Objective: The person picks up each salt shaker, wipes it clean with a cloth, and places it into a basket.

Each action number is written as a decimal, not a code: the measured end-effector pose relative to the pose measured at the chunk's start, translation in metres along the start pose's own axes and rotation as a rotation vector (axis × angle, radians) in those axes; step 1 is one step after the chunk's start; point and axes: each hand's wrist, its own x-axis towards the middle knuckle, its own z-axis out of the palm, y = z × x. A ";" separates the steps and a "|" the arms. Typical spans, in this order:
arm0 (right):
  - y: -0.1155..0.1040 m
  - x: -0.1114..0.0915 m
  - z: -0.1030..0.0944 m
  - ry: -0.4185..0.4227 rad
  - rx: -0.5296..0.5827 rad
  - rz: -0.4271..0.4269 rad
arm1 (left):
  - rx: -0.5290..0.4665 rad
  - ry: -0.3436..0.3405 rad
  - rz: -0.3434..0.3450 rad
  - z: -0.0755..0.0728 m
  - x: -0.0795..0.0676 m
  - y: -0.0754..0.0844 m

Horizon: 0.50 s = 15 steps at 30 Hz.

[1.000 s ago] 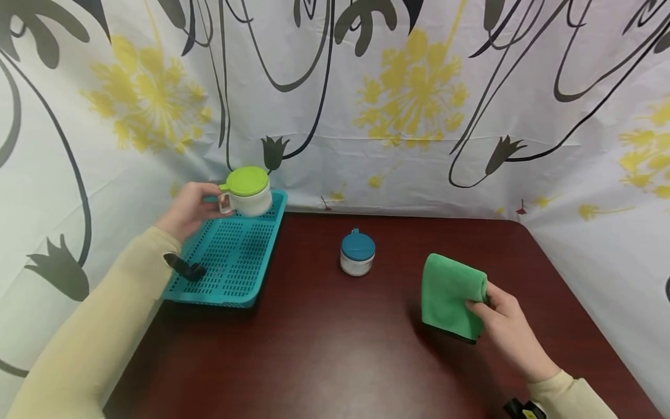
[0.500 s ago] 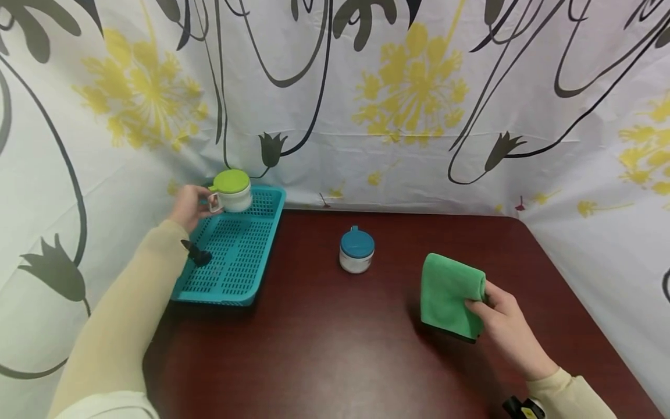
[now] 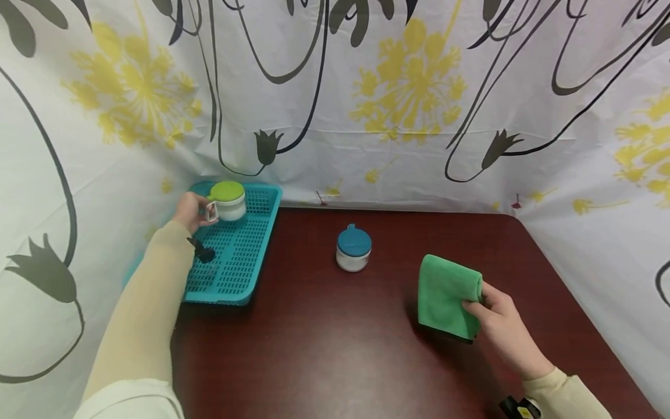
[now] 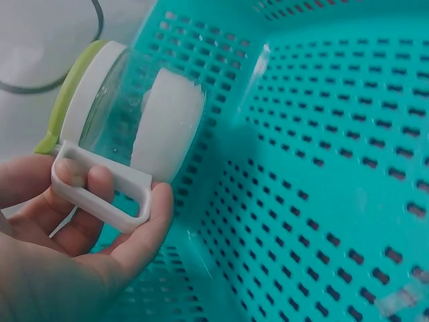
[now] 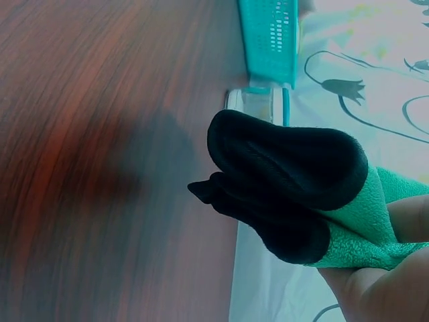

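Observation:
My left hand (image 3: 191, 210) grips the white handle of a clear seasoning jar (image 3: 229, 205) with a green lid. The jar is low inside the back left of the turquoise plastic basket (image 3: 230, 279). In the left wrist view, fingers pass through the handle (image 4: 107, 186), and white contents (image 4: 167, 124) show through the jar's wall. At the right, my right hand (image 3: 509, 333) pinches a folded green cloth (image 3: 449, 297) close above the table. Its black border (image 5: 288, 168) faces the right wrist camera. A second jar with a blue lid (image 3: 353, 247) stands between the hands.
The dark red-brown table (image 3: 335, 343) lies under everything. A white curtain (image 3: 314, 116) with yellow and grey flowers hangs along the back and both sides. Behind the cloth, the basket's side wall (image 5: 271, 47) shows in the right wrist view.
My left hand has moved the green-lidded jar left and down, from above the basket to inside it. The right hand, cloth and blue-lidded jar have stayed nearly still.

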 end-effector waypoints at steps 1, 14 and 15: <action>0.001 0.000 -0.001 0.006 -0.004 -0.001 | 0.003 -0.004 -0.011 0.000 0.001 -0.002; 0.001 0.001 0.005 0.005 0.011 -0.007 | 0.093 -0.039 -0.090 -0.015 0.007 -0.021; 0.001 0.001 0.006 0.002 0.013 -0.006 | 0.099 -0.045 -0.098 -0.016 0.008 -0.022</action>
